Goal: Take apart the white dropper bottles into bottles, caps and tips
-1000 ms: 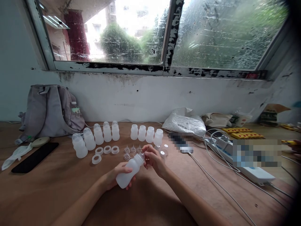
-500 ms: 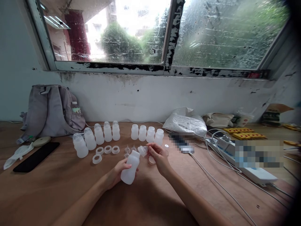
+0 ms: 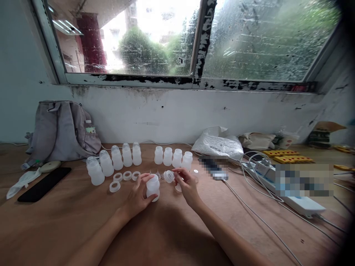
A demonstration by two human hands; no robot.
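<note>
Two bare hands worked over a brown table [image 3: 91,225]. The left hand [image 3: 135,195] grasped a frosted bottle [image 3: 153,188], which stood nearly upright in front of the person, its mouth uncovered. Thumb and fingers wrapped its sides; whether its base touched the table could not be told. The right hand [image 3: 189,185] pinched a clear top [image 3: 169,176] between thumb and fingertips, beside the bottle's mouth and apart from it. The top was tilted, with its round, ridged end turned away from the fingers.

Good handling seemed to call for a light but steady left grip low on the body, since the wall looked soft enough to dent, with the fingers clear of the rim. The right fingers were best kept on the top's outer side, off its inner face, and the top looked easy to drop if pinched too loosely. Close by lay white rings [image 3: 114,186] and small teats [image 3: 158,175], partly hidden; slow, short movements seemed wise there. Four open bottles [image 3: 177,159] stood behind, and five capped bottles [image 3: 106,164] stood to the left.
</note>
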